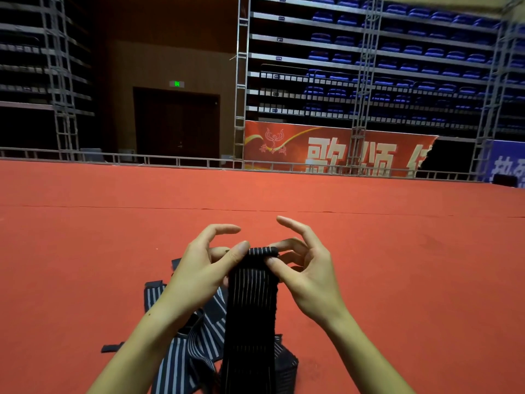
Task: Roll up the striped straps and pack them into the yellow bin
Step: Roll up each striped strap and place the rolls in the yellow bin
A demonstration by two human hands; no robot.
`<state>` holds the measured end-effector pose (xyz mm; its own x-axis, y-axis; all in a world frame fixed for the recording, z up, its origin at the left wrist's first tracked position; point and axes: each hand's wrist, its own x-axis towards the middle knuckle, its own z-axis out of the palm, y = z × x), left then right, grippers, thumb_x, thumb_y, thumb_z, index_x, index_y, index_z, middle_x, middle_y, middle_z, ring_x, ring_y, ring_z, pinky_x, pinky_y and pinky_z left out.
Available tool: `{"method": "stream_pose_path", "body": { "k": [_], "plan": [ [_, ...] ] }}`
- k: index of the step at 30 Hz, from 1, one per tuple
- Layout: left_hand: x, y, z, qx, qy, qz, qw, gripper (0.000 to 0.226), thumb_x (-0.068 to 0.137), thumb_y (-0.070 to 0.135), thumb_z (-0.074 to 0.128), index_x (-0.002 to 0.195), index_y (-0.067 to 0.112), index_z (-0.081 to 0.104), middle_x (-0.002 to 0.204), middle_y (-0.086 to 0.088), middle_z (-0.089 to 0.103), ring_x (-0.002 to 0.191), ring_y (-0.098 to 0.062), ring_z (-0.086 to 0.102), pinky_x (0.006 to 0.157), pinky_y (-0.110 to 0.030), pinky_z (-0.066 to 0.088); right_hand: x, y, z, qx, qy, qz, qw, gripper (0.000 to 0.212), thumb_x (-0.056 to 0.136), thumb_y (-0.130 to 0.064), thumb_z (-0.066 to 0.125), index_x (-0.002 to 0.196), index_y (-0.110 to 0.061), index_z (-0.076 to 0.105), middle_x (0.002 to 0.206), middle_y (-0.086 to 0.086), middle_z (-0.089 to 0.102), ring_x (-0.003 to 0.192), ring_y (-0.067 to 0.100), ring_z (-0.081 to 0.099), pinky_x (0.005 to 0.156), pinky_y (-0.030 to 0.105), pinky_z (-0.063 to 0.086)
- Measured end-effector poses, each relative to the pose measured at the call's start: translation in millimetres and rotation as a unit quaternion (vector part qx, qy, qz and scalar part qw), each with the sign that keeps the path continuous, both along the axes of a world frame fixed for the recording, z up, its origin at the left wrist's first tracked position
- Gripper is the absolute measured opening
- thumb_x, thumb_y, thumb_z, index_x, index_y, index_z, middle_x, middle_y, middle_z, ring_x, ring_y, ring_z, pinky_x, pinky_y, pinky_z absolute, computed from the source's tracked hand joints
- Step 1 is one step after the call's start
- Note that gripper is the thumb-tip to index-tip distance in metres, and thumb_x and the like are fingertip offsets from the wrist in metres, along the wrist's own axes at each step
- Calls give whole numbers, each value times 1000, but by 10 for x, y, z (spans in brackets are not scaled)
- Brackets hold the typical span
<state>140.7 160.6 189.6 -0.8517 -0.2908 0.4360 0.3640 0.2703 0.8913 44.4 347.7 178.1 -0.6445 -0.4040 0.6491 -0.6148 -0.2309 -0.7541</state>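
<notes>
Rolling step, just begun: left hand (pixel 199 268) and right hand (pixel 306 274) both pinch the far end of a dark striped strap (pixel 251 302), held above the red carpet (pixel 397 237), first turn curled over. Loose straps (pixel 196 345) lie beneath; next move likely calls for tight, even rolling toward the body. Yellow bin not in view.

A strap (pixel 251 305) runs away from the person between the left hand (pixel 199 268) and right hand (pixel 305 275), its far end rolled at their fingertips. More straps (pixel 184 348) lie heaped beneath, left of it, on the floor (pixel 397 228). Behind, a railing (pixel 170 160), a banner (pixel 326 150), then what appear to be seat tiers (pixel 397 61).
</notes>
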Motion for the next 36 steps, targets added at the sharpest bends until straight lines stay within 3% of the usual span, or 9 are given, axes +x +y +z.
{"method": "stream_pose_path", "body": {
  "k": [6,11,15,17,23,26,29,32,36],
  "plan": [
    [5,29,23,0,23,3,1000,47,94,22,79,135,30,58,98,-14,82,94,-30,81,91,-52,61,-43,-9,-40,17,-24,-19,999,47,92,-1,79,129,-27,68,107,2,80,82,17,73,75,43,63],
    [13,2,1,-33,36,28,998,51,92,12,82,133,32,60,99,-11,81,95,-33,79,93,-54,64,-41,26,-76,45,-52,9,998,34,97,-5,75,122,-27,72,106,5,80,80,17,72,66,36,60],
    [23,6,18,-55,46,32,997,55,91,9,84,134,33,60,99,-10,80,95,-28,78,91,-49,64,-29,31,-57,69,-29,5,997,25,99,-15,78,119,-29,73,100,6,80,82,16,73,69,48,60],
    [22,23,32,-52,55,32,997,56,89,7,84,134,31,61,99,-10,80,95,-27,79,89,-44,64,-32,18,-46,71,-13,2,997,20,98,-16,79,115,-27,74,95,5,80,79,13,72,70,47,59],
    [35,26,38,-22,34,29,999,50,91,24,82,135,30,59,99,-14,82,95,-27,81,86,-41,62,-46,6,-12,35,-12,13,999,22,99,-10,77,113,-26,74,92,10,78,80,23,74,71,55,60],
    [63,72,48,-34,11,36,999,38,99,37,72,134,30,59,92,-9,83,88,-21,81,80,-37,58,-33,2,-14,18,-13,20,1000,24,98,-4,75,111,-24,74,95,12,77,79,22,73,71,49,60],
    [64,94,47,-30,18,38,999,36,100,42,69,133,30,61,87,-9,83,87,-23,81,86,-46,61,-20,-8,-30,8,-21,28,999,26,97,3,73,109,-20,74,96,11,78,75,18,68,69,42,57],
    [73,114,47,-12,30,17,999,38,97,33,74,133,29,61,93,-14,83,93,-31,82,95,-58,62,-17,-17,-64,-6,-31,26,999,30,94,10,70,103,-19,74,96,7,77,74,16,66,67,36,54],
    [87,111,26,-17,47,19,999,43,94,29,80,132,39,62,94,-32,74,94,-50,75,91,-71,57,10,-10,-100,-16,-36,18,999,33,92,14,67,99,-18,74,97,10,76,78,18,67,69,40,56]
  ]
}}
